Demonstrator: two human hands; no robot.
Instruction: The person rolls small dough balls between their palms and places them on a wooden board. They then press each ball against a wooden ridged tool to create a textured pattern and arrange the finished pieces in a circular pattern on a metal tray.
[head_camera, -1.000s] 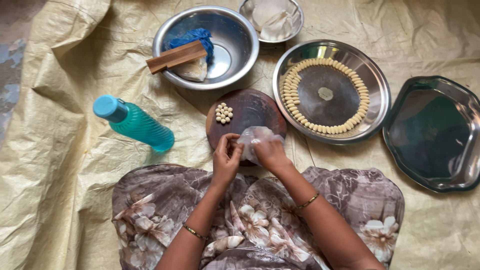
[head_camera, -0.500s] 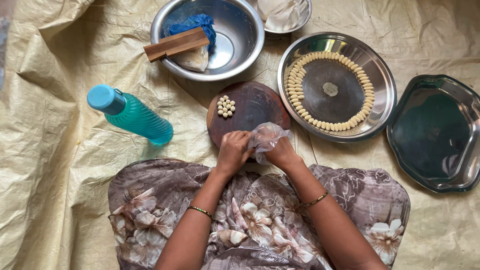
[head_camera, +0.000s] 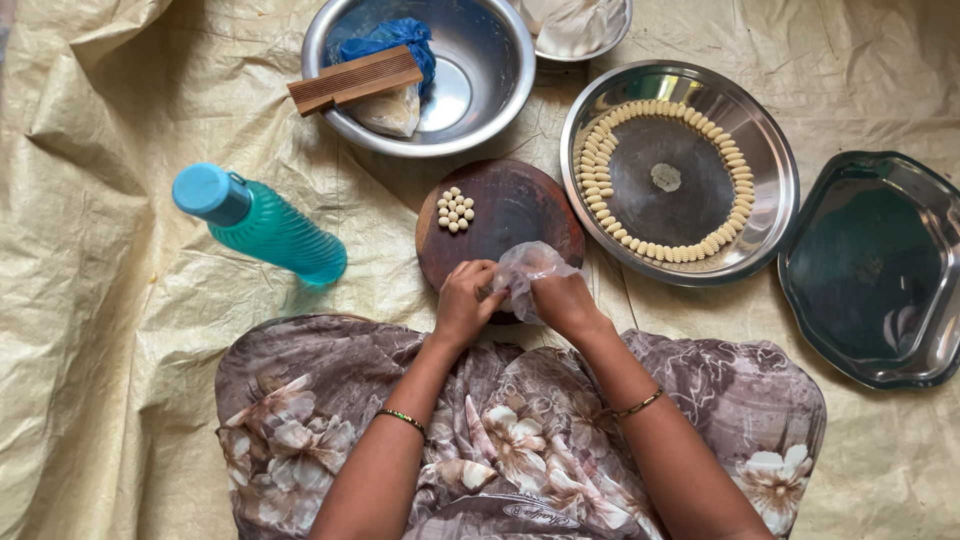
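A round dark wooden board (head_camera: 520, 205) lies on the sheet in front of my knees, with a small cluster of pale dough balls (head_camera: 455, 210) on its left part. Both hands meet at the board's near edge. My right hand (head_camera: 565, 300) grips a crumpled clear plastic bag (head_camera: 525, 268). My left hand (head_camera: 465, 300) is closed against the bag's left side, fingers pinching at it. What is inside the bag is hidden.
A round steel plate (head_camera: 775, 215) ringed with small shaped dough pieces sits right of the board. An empty steel tray (head_camera: 870, 270) lies far right. A steel bowl (head_camera: 480, 105) holds a ridged wooden comb (head_camera: 355, 78) and blue cloth. A teal bottle (head_camera: 265, 225) lies left.
The view has shifted slightly. My hands stay at the board's near edge, still working the plastic bag; the bag has bunched up a little more between them.
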